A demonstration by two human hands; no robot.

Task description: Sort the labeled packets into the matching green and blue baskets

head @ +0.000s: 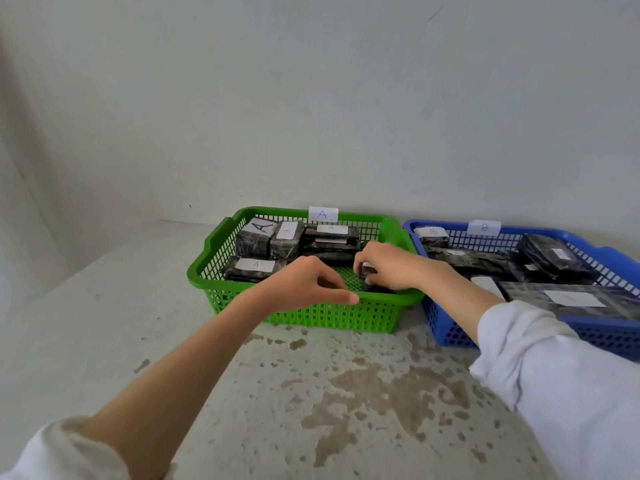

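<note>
A green basket (214, 237) tagged A stands on the floor and holds several dark wrapped packets with white A labels (256, 265). To its right a blue basket (446, 327) tagged B holds several dark packets (550, 258). My right hand (388, 265) is inside the green basket's front right corner, fingers closed on a small dark packet (367, 271) with a white label. My left hand (308, 285) hovers over the green basket's front rim, fingers spread, holding nothing.
Both baskets sit against a pale wall. The concrete floor (346, 393) in front is stained with brown patches. No loose packets lie on the floor in view.
</note>
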